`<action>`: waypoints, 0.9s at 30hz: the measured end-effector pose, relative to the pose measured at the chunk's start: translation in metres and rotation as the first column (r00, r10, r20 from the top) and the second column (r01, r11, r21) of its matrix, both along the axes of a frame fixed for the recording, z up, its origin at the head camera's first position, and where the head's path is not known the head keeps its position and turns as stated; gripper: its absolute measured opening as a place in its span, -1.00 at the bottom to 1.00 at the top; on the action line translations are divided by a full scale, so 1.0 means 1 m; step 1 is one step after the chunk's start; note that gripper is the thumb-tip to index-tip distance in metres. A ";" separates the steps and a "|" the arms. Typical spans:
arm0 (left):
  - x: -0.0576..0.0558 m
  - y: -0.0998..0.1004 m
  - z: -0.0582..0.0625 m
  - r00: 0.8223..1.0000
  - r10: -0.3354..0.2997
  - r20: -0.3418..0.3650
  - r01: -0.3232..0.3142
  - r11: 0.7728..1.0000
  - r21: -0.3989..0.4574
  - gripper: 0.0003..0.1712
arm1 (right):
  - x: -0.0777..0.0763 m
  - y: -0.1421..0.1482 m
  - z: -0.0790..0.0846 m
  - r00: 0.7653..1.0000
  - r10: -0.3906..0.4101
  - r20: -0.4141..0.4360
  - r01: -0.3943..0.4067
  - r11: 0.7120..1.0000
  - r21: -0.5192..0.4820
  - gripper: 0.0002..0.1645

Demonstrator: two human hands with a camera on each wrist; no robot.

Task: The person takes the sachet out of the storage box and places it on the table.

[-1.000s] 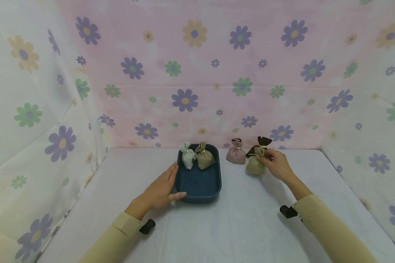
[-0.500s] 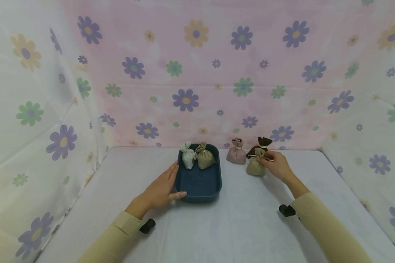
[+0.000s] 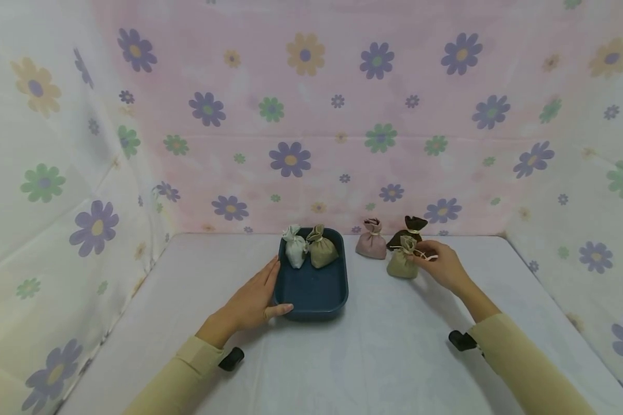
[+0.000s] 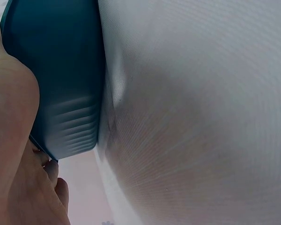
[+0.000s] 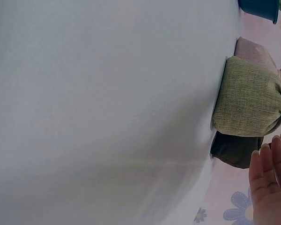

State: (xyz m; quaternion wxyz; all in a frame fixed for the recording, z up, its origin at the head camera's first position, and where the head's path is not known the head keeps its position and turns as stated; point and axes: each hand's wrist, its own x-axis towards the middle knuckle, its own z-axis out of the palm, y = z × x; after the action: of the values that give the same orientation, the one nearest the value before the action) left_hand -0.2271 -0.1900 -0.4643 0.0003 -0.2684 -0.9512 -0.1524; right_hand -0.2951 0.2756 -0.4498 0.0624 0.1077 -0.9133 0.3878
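Note:
In the head view my left hand (image 3: 251, 294) rests along the left wall of a dark blue tray (image 3: 311, 291), thumb over its near rim. Its fingers lie against the tray's outer side. A white pouch (image 3: 295, 253) and an olive-brown pouch (image 3: 323, 252) sit in the tray's far end. To the right stands a green drawstring pouch (image 3: 402, 267). My right hand (image 3: 443, 267) is at its tied neck, with the pale cord ends across the fingers. In the right wrist view several fingers (image 5: 267, 171) extend loosely beside the green pouch; the thumb is hidden.
A pink pouch (image 3: 371, 245) stands left of the green one, and a dark brown pouch (image 3: 414, 226) is partly hidden behind it. All are on a white-covered table (image 3: 389, 351). Flower-print cloth (image 3: 322, 115) encloses the back and sides.
The right hand has shifted slightly to the right, its fingers lower at the green pouch's neck, whose top shows more fully. The pouch, the tray and the left hand stay in place.

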 end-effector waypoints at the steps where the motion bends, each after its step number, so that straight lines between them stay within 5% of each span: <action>1: 0.000 0.000 0.000 1.000 0.001 0.002 -0.001 1.000 0.001 0.25 | 0.002 0.001 0.001 1.000 0.004 -0.011 -0.004 1.000 -0.002 -0.43; 14: -0.002 -0.002 -0.005 1.000 -0.011 -0.015 0.011 0.999 0.034 0.25 | 0.029 0.002 0.016 0.992 -0.028 -0.121 0.026 1.000 -0.012 -0.40; 27: -0.002 -0.003 -0.006 1.000 -0.008 -0.001 0.008 1.000 0.025 0.25 | 0.036 -0.035 0.017 0.974 0.119 -0.194 -0.131 0.990 -0.050 -0.53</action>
State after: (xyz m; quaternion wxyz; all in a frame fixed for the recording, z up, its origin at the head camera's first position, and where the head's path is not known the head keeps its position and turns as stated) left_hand -0.2289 -0.1929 -0.4699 0.0037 -0.2723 -0.9481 -0.1643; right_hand -0.2587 0.2409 -0.4330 0.1285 0.1994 -0.8821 0.4070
